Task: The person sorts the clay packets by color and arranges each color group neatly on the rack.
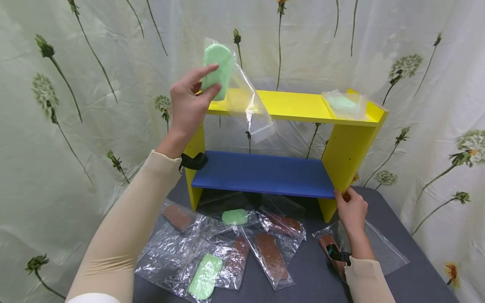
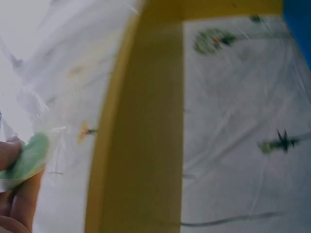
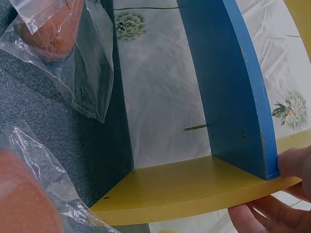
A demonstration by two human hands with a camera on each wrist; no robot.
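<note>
My left hand (image 1: 189,101) pinches a light green slab (image 1: 217,69) with rounded ends, in a clear plastic bag, between thumb and fingers, raised in front of the shelf's upper left end. The loose part of the bag hangs to the right. In the left wrist view, the green slab (image 2: 30,158) is blurred at the left edge. My right hand (image 1: 352,210) grips the front edge of the yellow side panel (image 1: 345,155), close to the corner of the blue shelf board (image 1: 265,172). In the right wrist view, the thumb touches the blue board's end (image 3: 269,165) and fingers go behind the panel.
Another bagged green slab (image 1: 342,101) lies on the yellow top board (image 1: 291,105) at right. Before the shelf, several bagged brown slabs (image 1: 270,252) and green slabs (image 1: 206,275) lie on the dark table (image 1: 413,252). One brown slab (image 1: 329,252) lies by my right wrist. A flower-patterned curtain (image 1: 113,63) hangs behind.
</note>
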